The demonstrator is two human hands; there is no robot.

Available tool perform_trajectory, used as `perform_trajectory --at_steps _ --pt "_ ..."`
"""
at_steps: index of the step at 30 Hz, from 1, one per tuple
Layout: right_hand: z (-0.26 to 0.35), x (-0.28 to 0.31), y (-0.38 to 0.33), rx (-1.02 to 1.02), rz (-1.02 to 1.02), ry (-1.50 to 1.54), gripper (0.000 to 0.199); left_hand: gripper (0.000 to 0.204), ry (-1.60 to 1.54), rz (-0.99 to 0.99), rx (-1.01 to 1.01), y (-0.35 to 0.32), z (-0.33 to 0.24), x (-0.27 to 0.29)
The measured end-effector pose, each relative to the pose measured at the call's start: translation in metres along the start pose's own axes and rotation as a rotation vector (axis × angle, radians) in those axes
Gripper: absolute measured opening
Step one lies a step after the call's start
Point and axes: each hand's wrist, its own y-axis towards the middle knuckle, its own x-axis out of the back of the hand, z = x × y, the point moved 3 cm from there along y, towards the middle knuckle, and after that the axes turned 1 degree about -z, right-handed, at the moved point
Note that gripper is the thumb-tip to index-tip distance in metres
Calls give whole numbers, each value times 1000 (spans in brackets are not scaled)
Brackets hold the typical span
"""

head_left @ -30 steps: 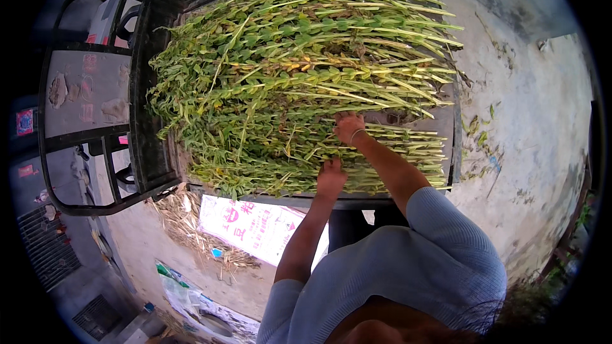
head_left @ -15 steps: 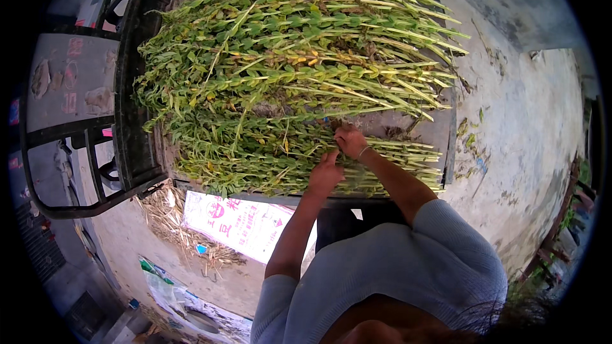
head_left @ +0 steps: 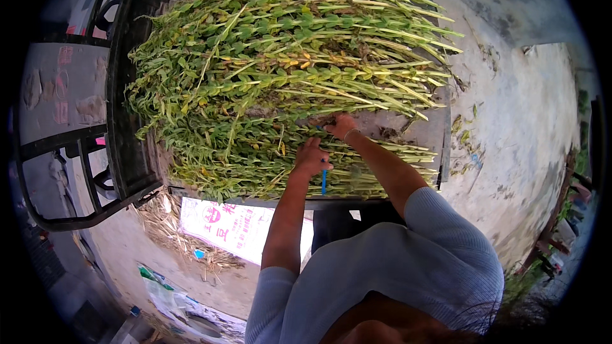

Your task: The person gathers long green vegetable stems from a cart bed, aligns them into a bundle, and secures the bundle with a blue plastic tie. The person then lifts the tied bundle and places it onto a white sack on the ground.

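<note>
A bundle of cut leafy green stalks [head_left: 248,169], seemingly sesame plants, lies along the near side of a cart bed. My left hand [head_left: 311,158] rests over its middle, fingers curled, with a narrow blue strap [head_left: 324,180] hanging from beside the thumb toward the bed's near edge. Just beyond the bundle is my right hand [head_left: 343,127], its fingers bent down among brown dried leaves and stems. A small bit of blue shows by those fingertips; whatever they grip is mostly hidden.
A larger heap of the same stalks [head_left: 280,44] fills the far part of the bed, cut ends to the right. A dark metal frame [head_left: 131,95] rises at the left. Below lie a white printed sack [head_left: 239,226] and dry straw [head_left: 162,220] on the concrete floor [head_left: 510,134].
The blue strap now shows below my left hand, which has shifted slightly left and away from my right hand. My right hand has moved a little farther from me.
</note>
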Motion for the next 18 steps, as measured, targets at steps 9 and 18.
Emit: perform_trajectory --at_steps 9,18 --pt "-5 -11 1 -37 130 589 23 26 -13 94 52 3 -5 9" --pt "-159 99 -116 -96 -17 970 10 29 -168 305 73 23 18 13"
